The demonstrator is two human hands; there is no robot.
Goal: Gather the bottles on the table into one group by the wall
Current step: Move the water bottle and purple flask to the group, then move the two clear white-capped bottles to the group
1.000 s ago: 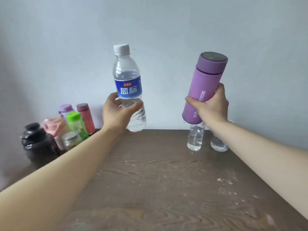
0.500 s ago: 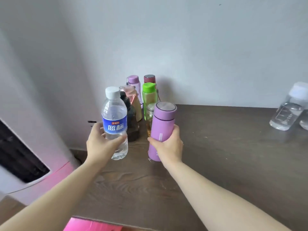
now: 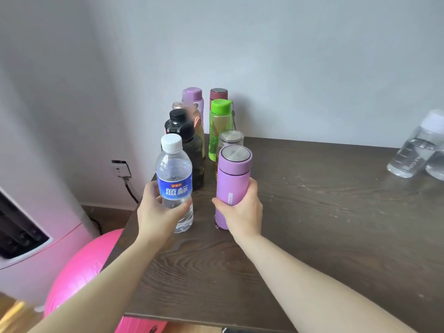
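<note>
Left hand (image 3: 156, 212) is clamped on a clear water bottle (image 3: 175, 181), and right hand (image 3: 241, 210) grips a purple flask (image 3: 231, 181); both stand upright at the table (image 3: 312, 224) edge, just before the bottle group (image 3: 204, 126) by the wall (image 3: 288, 68). 2 clear bottles (image 3: 418, 150) stand well apart at right.

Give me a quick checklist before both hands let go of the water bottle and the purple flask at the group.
1. Left hand wrapped around the water bottle: ok.
2. Right hand wrapped around the purple flask: ok.
3. Both bottles upright: ok.
4. Bottle bases resting on the table: cannot tell, the hands partly cover them.
5. Water bottle clear of the table's left edge: not ok, it stands very near it.
6. All bottles gathered: not ok, clear bottles stand apart at the far right.
</note>
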